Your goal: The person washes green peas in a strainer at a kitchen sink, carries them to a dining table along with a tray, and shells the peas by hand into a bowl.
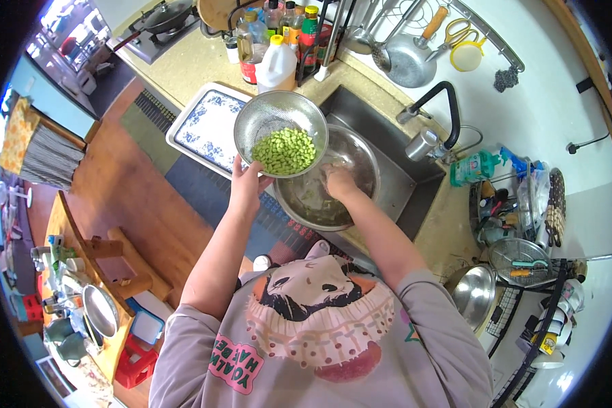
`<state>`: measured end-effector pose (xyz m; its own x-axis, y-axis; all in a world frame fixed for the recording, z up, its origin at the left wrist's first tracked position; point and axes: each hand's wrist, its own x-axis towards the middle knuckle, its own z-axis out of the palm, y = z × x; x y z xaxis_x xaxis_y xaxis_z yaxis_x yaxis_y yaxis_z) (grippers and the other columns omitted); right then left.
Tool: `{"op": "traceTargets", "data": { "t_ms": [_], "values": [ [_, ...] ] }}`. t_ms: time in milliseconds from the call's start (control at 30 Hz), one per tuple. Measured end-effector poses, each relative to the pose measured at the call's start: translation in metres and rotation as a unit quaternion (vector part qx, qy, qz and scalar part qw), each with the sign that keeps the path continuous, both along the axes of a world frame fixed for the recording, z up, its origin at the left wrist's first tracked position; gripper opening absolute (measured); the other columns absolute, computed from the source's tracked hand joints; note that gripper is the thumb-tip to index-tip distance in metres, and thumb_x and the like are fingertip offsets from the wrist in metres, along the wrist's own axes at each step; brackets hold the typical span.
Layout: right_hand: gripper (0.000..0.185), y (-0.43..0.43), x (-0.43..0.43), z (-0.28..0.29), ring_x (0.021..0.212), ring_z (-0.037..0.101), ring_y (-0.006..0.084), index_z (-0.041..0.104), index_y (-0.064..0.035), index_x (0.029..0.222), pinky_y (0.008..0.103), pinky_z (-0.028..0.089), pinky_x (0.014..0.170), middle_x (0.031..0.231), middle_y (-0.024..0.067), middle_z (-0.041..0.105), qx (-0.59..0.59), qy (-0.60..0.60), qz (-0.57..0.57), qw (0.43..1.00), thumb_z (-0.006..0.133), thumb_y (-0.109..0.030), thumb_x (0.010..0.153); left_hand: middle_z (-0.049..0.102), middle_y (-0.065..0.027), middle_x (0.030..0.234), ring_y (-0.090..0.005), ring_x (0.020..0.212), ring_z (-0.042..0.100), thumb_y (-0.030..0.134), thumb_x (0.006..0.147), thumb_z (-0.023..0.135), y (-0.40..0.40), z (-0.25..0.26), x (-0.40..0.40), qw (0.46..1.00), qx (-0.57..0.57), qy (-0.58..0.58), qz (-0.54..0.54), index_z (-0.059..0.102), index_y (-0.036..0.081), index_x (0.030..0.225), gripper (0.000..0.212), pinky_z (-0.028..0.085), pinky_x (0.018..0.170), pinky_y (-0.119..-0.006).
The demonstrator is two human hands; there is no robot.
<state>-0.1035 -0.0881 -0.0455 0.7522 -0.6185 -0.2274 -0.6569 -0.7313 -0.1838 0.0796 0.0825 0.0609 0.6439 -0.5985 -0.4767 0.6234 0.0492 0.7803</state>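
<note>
My left hand (246, 182) grips the near-left rim of a perforated stainless steel colander (265, 113). Shelled green beans (285, 151) lie heaped in its lower part. The colander is held tilted, partly over a large metal basin (370, 158). Inside that basin, murky water holds a few green bits. My right hand (338, 181) reaches down into it, its fingertips blurred by the water, so I cannot make out whether they hold anything. Under the basin is the edge of a steel sink (405, 183).
A white tray with a blue floral pattern (209, 120) sits left of the colander. Behind it stand a plastic jug (276, 66) and several bottles. A black faucet (451, 109) arches over the sink. Green soap bottle (472, 168) and dish rack (520, 255) are at right.
</note>
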Motion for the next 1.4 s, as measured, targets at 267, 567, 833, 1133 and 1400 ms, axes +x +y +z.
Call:
{"op": "traceTargets", "data": {
  "t_ms": [267,567,833,1133,1400],
  "values": [
    [0.035,0.022,0.001,-0.031,0.096,0.064,0.0405,0.066,-0.0119,0.115,0.0501,0.051,0.083,0.107,0.0216,0.066,0.131,-0.032,0.075,0.988,0.05,-0.036,0.096,0.062,-0.0083,0.11,-0.0214,0.085,0.068,0.003,0.088,0.052,0.0,-0.006,0.004,1.0,0.004,0.0,-0.006,0.045,0.013,0.129,0.042,0.059,0.071,-0.03],
    [0.043,0.052,0.011,0.014,0.106,0.061,0.0399,0.064,-0.0127,0.119,0.0465,0.047,0.093,0.117,0.0195,0.065,0.284,0.059,0.098,0.952,0.039,-0.042,0.1,0.061,-0.0088,0.113,-0.0217,0.087,0.067,0.003,0.088,0.054,0.005,-0.007,0.011,1.0,0.007,0.006,-0.017,0.037,0.011,0.135,0.051,0.057,0.074,-0.031],
    [0.053,0.082,0.015,0.056,0.1,0.061,0.044,0.063,-0.0063,0.116,0.0504,0.047,0.088,0.109,0.028,0.063,0.287,-0.008,0.053,0.956,0.034,-0.048,0.101,0.06,-0.009,0.113,-0.0221,0.087,0.066,0.003,0.088,0.054,0.006,-0.016,0.015,1.0,0.002,0.006,-0.028,0.036,0.014,0.137,0.054,0.057,0.074,-0.031],
    [0.069,0.086,0.01,0.047,0.086,0.064,0.0446,0.071,0.0012,0.086,0.0489,0.049,0.082,0.087,0.0264,0.067,0.285,-0.017,-0.014,0.958,0.036,-0.057,0.098,0.061,-0.0097,0.108,-0.023,0.081,0.068,0.003,0.087,0.055,0.004,-0.003,0.011,1.0,0.001,0.019,0.008,0.043,0.012,0.131,0.046,0.059,0.064,-0.028],
    [0.061,0.096,-0.009,0.06,0.073,0.063,0.0448,0.066,0.0012,0.076,0.0509,0.049,0.072,0.075,0.0242,0.064,0.232,-0.132,0.067,0.961,0.046,-0.052,0.097,0.06,-0.013,0.114,-0.0241,0.09,0.067,0.003,0.087,0.055,0.001,-0.006,0.016,1.0,-0.004,0.02,-0.023,0.031,0.012,0.142,0.061,0.058,0.075,-0.032]
  ]
}}
